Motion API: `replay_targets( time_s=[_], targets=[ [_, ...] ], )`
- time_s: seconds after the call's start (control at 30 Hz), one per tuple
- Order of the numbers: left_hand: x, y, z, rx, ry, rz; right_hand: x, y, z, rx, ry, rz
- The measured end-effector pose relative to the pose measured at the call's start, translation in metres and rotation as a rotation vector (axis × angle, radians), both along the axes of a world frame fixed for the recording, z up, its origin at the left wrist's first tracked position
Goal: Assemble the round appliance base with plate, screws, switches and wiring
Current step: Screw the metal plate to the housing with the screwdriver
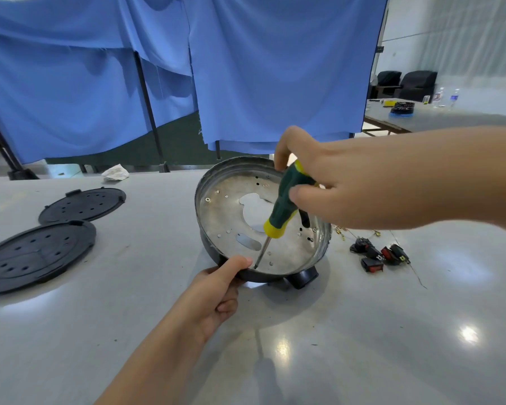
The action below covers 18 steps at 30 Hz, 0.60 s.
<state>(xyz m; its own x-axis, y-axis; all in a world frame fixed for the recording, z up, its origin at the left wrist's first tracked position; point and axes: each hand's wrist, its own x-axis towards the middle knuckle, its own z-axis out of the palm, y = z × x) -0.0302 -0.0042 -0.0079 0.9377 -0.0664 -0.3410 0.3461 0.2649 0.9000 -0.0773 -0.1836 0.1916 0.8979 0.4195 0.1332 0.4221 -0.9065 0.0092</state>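
Screw-fastening step: the left hand [216, 290] grips the near rim of the round base [214, 182]; just beyond, the right hand [319, 182] grasps the screwdriver [285, 206], tip on the metal plate [228, 217]. Next, presumably, steady downward turning. Switches [379, 255] lie under the right forearm.

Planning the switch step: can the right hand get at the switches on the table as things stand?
Probably not yet. The right hand grips the screwdriver in the base. The switches lie uncovered on the table, just below its forearm.
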Motion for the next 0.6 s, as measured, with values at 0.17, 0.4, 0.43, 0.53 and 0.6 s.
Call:
replay_targets(
  time_s=[0.17, 0.4, 0.43, 0.53, 0.6],
  targets=[
    [0.0, 0.0, 0.0, -0.003, 0.001, 0.002, 0.0, 0.005, -0.002, -0.213, -0.311, -0.007],
    [0.002, 0.001, -0.002, -0.01, 0.019, 0.01, 0.013, -0.003, 0.0, 0.012, -0.021, 0.008],
    [0.002, 0.001, -0.002, -0.007, 0.021, 0.01, 0.015, -0.004, 0.002, 0.016, -0.006, 0.008],
    [0.002, 0.001, -0.003, -0.003, 0.025, 0.01, 0.02, -0.004, 0.002, -0.141, -0.163, -0.004],
    [0.002, 0.001, -0.003, -0.004, 0.022, 0.014, 0.024, -0.005, 0.001, -0.235, -0.292, -0.031]
  ],
)
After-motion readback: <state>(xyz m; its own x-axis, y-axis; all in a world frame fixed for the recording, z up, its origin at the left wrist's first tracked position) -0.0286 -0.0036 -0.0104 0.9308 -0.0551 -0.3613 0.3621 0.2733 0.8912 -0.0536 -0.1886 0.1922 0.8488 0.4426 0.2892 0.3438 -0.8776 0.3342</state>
